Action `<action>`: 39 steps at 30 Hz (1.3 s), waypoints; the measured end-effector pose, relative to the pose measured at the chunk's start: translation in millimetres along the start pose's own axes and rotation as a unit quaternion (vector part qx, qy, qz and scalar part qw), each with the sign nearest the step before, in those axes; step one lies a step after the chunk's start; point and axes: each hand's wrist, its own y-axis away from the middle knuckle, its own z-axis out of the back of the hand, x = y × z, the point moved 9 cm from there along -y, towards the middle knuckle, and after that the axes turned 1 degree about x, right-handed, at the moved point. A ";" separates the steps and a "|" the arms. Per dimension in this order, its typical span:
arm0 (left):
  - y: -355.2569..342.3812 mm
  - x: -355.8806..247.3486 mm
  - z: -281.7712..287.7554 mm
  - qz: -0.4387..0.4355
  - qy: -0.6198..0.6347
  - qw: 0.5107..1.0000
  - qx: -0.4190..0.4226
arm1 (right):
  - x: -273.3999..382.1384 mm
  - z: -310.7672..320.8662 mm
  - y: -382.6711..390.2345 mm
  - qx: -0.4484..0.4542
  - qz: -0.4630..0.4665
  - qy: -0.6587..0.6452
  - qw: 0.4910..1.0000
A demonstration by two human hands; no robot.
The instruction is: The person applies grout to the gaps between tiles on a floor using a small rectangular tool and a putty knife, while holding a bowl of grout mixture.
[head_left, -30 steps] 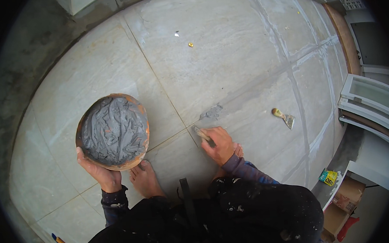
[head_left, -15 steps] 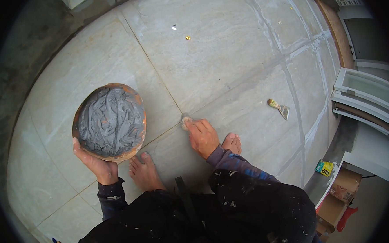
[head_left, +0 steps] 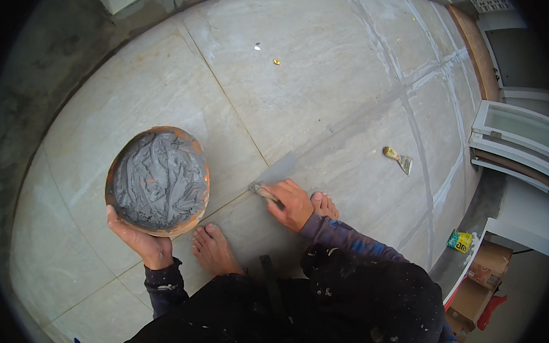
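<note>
A round bowl with an orange-brown rim is held up by my left hand, whose fingers cup its near side and underside. Thick grey grout fills it in folds. My right hand is closed on a small putty knife, mostly covered by the fingers, with grey paste at its tip. That tip is down at a joint between floor tiles, near where two joints meet. Just beyond it, a thin grey smear spreads across the tile. My bare feet stand either side of the right hand.
Another putty knife lies on the floor to the right. Grey-filled joints with pale residue cross the right side. Farther right are a white framed unit, a yellow-and-teal packet and cardboard boxes. A small gold scrap lies ahead.
My right hand has turned, and the putty knife's tip has moved a little left and down along the joint. A wider grey smear now shows at the crossing. The bowl stays in my left hand.
</note>
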 end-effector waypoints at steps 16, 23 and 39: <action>-5.7 16.4 -61.6 -0.004 0.001 1.000 0.008 | -44.4 45.9 -15.7 -0.059 -0.040 0.045 0.996; -33.1 11.3 -43.6 -0.008 0.023 1.000 0.012 | -76.6 78.6 -111.9 -0.047 0.000 0.040 0.998; -6.9 -55.7 162.3 -0.107 0.031 0.990 -0.085 | 21.0 -63.7 -114.9 0.050 0.203 0.164 0.964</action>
